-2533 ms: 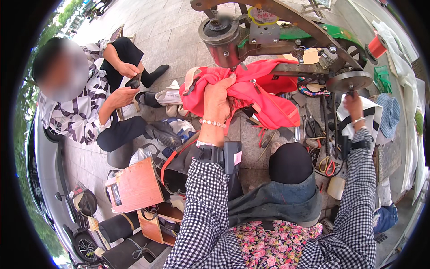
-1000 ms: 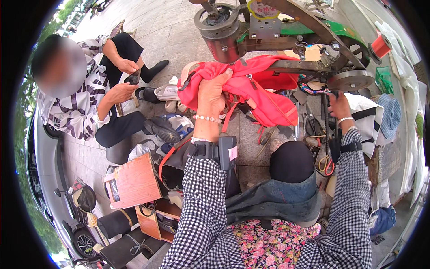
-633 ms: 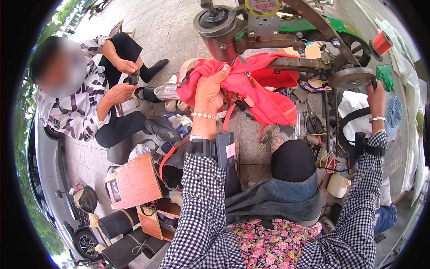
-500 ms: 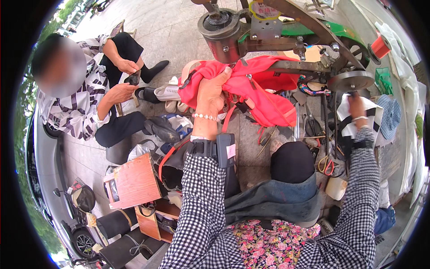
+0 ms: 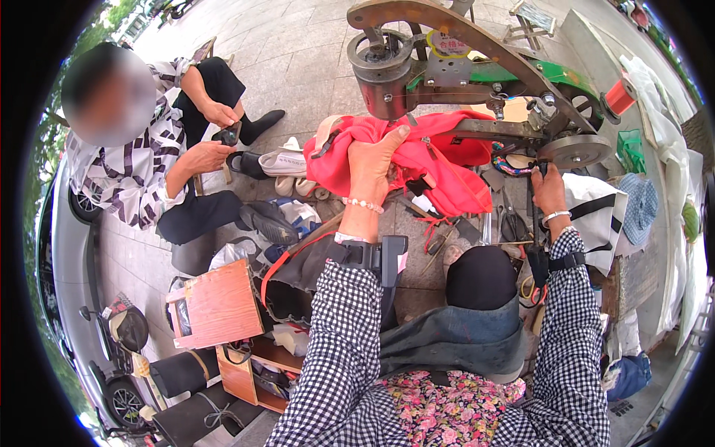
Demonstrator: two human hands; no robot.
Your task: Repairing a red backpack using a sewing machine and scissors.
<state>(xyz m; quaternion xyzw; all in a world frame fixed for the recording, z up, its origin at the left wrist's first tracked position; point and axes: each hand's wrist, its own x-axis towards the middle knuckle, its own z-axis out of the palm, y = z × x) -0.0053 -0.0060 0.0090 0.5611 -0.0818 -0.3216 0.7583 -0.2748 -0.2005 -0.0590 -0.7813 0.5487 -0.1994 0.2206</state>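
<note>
A red fabric bag (image 5: 454, 186) with straps and zippers lies over the narrow arm of a hand-cranked sewing machine (image 5: 417, 93). My left hand (image 5: 372, 162) grips the bag near its left part; the thumb rests on top, while the fingers are mostly hidden in the cloth. At the right, my right hand (image 5: 550, 190) is closed around the dark handle (image 5: 541, 167) of the metal crank wheel (image 5: 575, 150). A red thread spool (image 5: 620, 97) sits on the machine's far right side.
On the left a seated person (image 5: 119, 164) holds a phone. Scissors (image 5: 512, 223) and small tools lie on the paving below the bag. Nearby are white shoes (image 5: 287, 162), a wooden box (image 5: 220, 302), a white cloth bag (image 5: 592, 201) and a blue hat (image 5: 640, 205).
My right hand has moved left and slightly down, along with the crank handle. My left hand sits a little further right and lower in view; the whole scene has shifted slightly.
</note>
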